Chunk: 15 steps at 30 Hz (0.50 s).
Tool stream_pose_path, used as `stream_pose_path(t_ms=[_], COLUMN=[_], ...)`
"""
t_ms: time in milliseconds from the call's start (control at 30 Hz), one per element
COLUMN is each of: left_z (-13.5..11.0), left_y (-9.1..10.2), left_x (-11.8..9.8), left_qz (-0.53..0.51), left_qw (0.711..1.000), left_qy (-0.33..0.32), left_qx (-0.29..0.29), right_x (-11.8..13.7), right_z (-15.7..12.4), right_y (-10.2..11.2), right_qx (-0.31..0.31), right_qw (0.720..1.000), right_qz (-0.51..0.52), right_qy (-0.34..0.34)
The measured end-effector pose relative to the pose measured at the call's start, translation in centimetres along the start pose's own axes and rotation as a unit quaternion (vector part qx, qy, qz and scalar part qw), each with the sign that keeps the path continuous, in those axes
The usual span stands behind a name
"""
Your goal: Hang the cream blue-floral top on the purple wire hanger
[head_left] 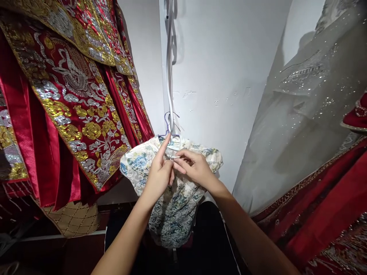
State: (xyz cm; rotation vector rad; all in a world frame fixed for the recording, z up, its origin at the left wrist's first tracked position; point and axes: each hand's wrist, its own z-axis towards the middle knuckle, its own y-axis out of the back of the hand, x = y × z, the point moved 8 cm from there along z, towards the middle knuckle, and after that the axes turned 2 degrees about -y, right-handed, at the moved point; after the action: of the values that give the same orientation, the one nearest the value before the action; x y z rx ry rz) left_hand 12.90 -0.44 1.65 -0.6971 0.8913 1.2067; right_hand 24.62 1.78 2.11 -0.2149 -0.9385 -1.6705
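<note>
A short-sleeved floral dress [172, 217], cream with blue and yellow flowers, hangs in front of me on a thin purple hanger [166, 122]. At its upper front, just below the collar, both hands meet. My left hand [159, 173] pinches there with thumb and curled fingers, its index finger pointing upward. From the other side, my right hand [195, 166] closes thumb and fingers on a small light-coloured piece at the neckline, perhaps a fastening. The fingers partly hide this piece, and its exact kind is unclear.
Red embroidered garments [77, 107] with gold and silver sequins hang at left. A white sparkly gown [298, 103] and red fabric [332, 206] are on the right. A white metal rack post [169, 68] runs up the white wall [218, 57]. My dark-clothed knees flank the dress.
</note>
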Motion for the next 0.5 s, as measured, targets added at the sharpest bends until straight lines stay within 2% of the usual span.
stream_pose_path(t_ms=[133,367,500], left_z=[-0.3,0.9,1.3], left_y=[0.4,0.6,0.3], left_x=[1.5,2.0,2.5], left_qz=[0.008,0.042,0.037], left_qw=[0.997,0.996,0.994], left_qy=[0.055,0.051,0.060], left_qx=[0.055,0.056,0.080], right_x=[1.3,1.2,1.4], right_z=[0.6,1.3,1.0], right_y=[-0.1,0.1,0.5], right_qx=[0.051,0.034,0.029], right_qw=[0.995,0.999,0.995], right_qz=[-0.065,-0.004,-0.082], right_qy=[0.060,0.030,0.052])
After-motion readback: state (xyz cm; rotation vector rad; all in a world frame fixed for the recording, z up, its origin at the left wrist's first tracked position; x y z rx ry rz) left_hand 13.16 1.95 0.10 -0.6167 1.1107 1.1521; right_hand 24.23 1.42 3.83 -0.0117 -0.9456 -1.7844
